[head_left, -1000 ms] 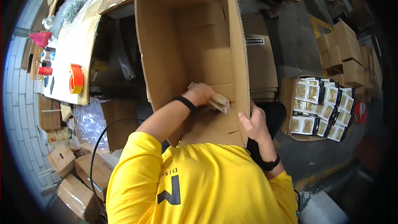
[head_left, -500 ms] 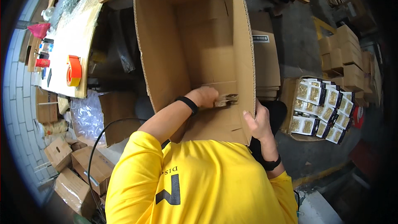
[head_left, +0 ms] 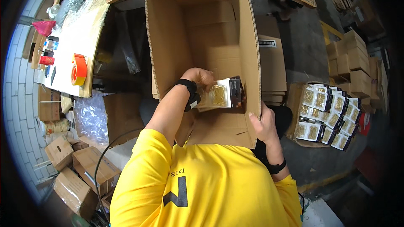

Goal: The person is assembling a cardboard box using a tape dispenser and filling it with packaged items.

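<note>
A tall open cardboard box (head_left: 198,29) stands in front of me with its flaps up. My left hand (head_left: 201,77) reaches inside it and grips a flat clear packet (head_left: 219,94) with gold-coloured contents and a white and black card. My right hand (head_left: 264,122) holds the box's right wall near its lower corner. A black band sits on each wrist.
A carton of several similar packets (head_left: 324,115) sits on the floor to the right, with stacked small boxes (head_left: 355,59) behind it. To the left is a work surface (head_left: 75,33) with an orange tape roll (head_left: 78,69); loose cartons (head_left: 80,168) and plastic bags lie below it.
My left hand has lifted and turned the packet inside the box so its face now shows. The right hand has stayed on the box wall.
</note>
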### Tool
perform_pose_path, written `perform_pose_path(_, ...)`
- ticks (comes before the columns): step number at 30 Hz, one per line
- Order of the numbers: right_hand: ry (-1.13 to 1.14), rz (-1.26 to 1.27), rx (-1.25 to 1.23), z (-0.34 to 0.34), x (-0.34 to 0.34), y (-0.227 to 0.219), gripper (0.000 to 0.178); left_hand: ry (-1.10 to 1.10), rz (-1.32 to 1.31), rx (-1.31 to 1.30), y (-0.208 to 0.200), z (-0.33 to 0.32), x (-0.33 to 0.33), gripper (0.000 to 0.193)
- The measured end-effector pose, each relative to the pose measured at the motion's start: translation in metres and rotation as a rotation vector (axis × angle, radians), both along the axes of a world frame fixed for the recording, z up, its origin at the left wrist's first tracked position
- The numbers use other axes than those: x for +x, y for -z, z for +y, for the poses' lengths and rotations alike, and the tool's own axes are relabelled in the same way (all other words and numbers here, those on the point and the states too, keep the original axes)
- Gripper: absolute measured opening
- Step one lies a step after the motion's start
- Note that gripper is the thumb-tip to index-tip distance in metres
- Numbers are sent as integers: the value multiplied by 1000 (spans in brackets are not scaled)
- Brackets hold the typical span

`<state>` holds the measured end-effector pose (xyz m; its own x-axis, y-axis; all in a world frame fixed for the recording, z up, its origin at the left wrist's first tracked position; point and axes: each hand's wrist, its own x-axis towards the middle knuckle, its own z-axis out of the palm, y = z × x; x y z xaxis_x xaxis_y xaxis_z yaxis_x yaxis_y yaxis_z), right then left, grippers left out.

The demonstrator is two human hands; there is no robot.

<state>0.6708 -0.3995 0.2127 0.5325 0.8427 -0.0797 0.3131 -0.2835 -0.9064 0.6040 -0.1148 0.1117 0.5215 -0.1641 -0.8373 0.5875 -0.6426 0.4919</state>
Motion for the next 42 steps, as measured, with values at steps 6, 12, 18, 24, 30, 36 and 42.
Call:
perform_pose_path(6, 26, 0, -60, 0, -3, 1, 53, -11, 401, -383, 109, -50, 1, 73)
perform_pose_path(12, 13, -22, 7, -2, -6, 6, 55, -116, 136, -121, 130, -66, -18, 59)
perform_pose_path(18, 28, -3, -8, 1, -1, 4, 56, 60, -139, 345, 58, -93, -14, 36)
perform_pose_path(24, 76, -32, -18, -8, 2, 3, 56, 191, 36, 66, 52, -97, 6, 48)
perform_pose_path(30, -48, 64, -160, -3, 4, -3, 67, 389, -379, 65, 122, -84, -50, 43)
perform_pose_path(36, 720, 507, 307, -138, 64, 41, 39, 402, -167, 361, 136, -91, -61, 43)
perform_pose_path(42, 1735, 95, 457, -347, 137, 219, 23, 522, -132, 225, 112, -98, -35, 43)
